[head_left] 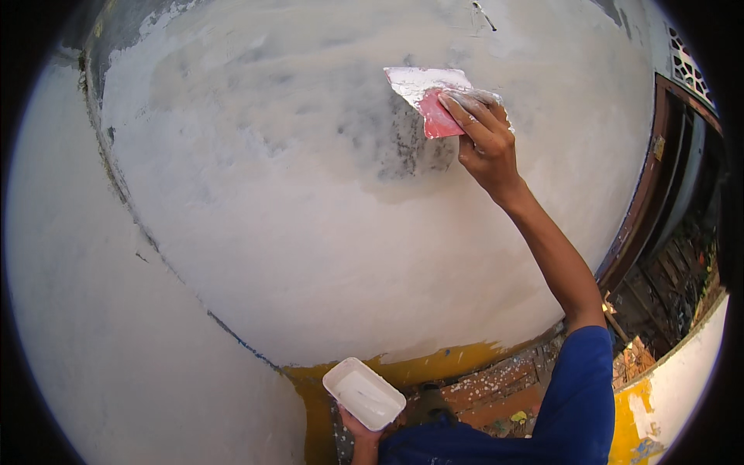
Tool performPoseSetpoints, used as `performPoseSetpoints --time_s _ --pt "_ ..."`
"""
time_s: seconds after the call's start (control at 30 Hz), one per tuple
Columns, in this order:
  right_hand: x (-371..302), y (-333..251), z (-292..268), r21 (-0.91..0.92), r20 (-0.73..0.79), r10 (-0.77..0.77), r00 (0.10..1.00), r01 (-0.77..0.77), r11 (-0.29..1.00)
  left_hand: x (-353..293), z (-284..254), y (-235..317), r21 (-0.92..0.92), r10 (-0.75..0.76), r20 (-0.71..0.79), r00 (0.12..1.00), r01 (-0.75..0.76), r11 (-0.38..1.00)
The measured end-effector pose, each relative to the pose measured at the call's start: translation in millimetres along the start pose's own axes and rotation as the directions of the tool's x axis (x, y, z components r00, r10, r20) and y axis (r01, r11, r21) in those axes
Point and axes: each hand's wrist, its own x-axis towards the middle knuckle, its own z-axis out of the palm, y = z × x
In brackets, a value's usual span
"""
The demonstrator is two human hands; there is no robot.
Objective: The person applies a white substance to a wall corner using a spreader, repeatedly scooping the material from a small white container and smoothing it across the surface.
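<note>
A broad, whitish wall point(310, 256), mottled with grey patches, filled most of the view, meeting a paler adjoining wall point(132, 310) on the left along a rough, dark-lined corner. Below lay a reddish floor point(496, 395) speckled with white, and a yellow band point(465, 359) ran along the foot of the wall. A brown door frame point(639, 217) stood at the right. The person's blue sleeve point(577, 387) rose from the lower edge. Low down, a white container point(378, 421), shaped like a rounded rectangle, was gripped from beneath by the left hand point(360, 425), its fingers mostly hidden. High up, the right hand point(490, 143) pinched a pink scraper point(435, 116) between thumb and fingers, its blade smeared white, just above a dark patch point(403, 147); whether its edge touched the wall could not be told. Smallest was a metal hook point(484, 15) near the top.
</note>
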Motion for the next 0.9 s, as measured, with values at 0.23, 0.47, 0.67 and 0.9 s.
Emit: performPoseSetpoints --time_s 0.23,0.47,0.67,0.9 --pt "-83 -10 30 -0.092 0.167 0.050 0.985 -0.035 0.995 -3 8 -6 0.055 -0.023 0.044 0.999 0.021 0.998" --pt "0 -16 -20 -0.016 -0.021 0.024 0.999 -0.025 1.000 0 -2 -4 0.100 0.017 0.031 0.999 -0.020 0.995" --pt "66 34 -21 -0.189 0.077 -0.031 0.997 0.045 0.981 2 7 -10 0.036 -0.017 0.031 0.999 0.016 0.999" --pt "-86 -38 -32 -0.094 0.311 0.064 0.948 -0.036 0.995 -4 9 -8 0.031 -0.034 0.079 0.996 0.031 0.999"
